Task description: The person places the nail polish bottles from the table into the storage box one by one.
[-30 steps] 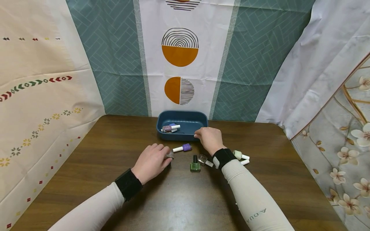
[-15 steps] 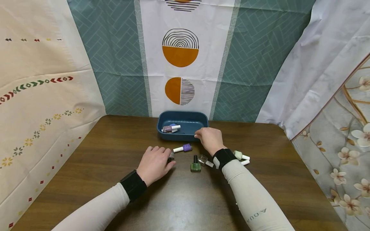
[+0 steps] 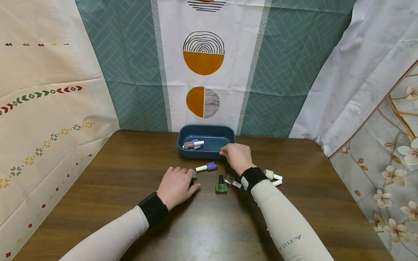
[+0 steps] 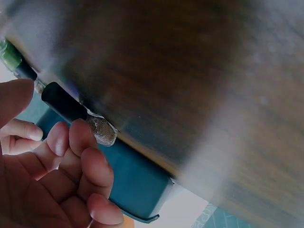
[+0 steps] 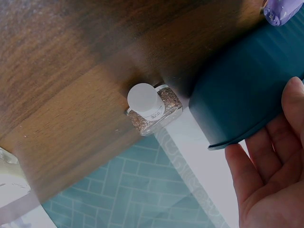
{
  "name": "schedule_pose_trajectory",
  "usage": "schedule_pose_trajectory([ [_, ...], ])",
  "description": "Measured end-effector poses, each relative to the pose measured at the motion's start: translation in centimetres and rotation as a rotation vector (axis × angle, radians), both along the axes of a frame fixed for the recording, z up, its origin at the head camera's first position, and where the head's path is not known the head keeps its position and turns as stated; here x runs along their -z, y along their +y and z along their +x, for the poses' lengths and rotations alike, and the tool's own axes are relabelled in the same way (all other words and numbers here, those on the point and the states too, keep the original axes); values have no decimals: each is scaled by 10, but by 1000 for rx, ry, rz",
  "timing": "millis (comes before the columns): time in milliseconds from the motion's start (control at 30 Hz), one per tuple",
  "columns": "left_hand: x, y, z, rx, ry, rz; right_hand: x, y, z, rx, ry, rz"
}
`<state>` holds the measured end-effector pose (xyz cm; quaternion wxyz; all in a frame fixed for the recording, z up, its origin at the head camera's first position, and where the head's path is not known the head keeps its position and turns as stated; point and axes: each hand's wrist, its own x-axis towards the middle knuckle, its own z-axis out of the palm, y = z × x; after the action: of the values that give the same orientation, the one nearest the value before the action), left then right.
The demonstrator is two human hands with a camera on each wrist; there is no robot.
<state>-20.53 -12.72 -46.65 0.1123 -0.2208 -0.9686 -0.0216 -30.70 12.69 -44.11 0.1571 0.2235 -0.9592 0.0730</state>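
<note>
Hand (L) (image 3: 175,187), fingers loosely bent, thumb apart, is at blk-capped glitter nail polish btl (image 4: 103,132) on wood tbl (image 3: 209,228), contact unclear; mauve btl (image 3: 188,145) sits in blue tray (image 3: 204,154) beyond. Purple btl (image 3: 212,166) lies nr tray front, green btl (image 3: 221,188) just R; hand (R) (image 3: 239,157) pinches tray's rim, w/ pale green btl (image 3: 269,174) far R.

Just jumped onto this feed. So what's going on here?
A person's right grip pinches the near rim of a blue tray, while the left grip is at a black-capped glitter bottle, with no clear hold on it. A mauve bottle lies in the tray with others. More bottles, including a purple bottle and a green bottle, are on the table.
</note>
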Motion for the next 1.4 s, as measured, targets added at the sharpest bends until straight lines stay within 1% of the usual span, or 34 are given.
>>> schedule_pose_trajectory([
  [300,3,-2,-1,12,20,-11,1,1,0,-4,-10,-11],
  [600,3,-7,-2,-9,26,-41,3,1,0,-12,9,-14],
  [900,5,-13,-4,-28,23,-29,3,0,-1,-6,8,-12],
  [1000,4,-15,-5,-43,5,-30,3,0,-1,0,-4,-11],
  [1200,-5,-19,-6,-56,-32,-33,2,0,-2,5,-17,-12],
  [1400,-11,-19,-5,-44,-42,-38,1,0,-2,8,-17,-9],
])
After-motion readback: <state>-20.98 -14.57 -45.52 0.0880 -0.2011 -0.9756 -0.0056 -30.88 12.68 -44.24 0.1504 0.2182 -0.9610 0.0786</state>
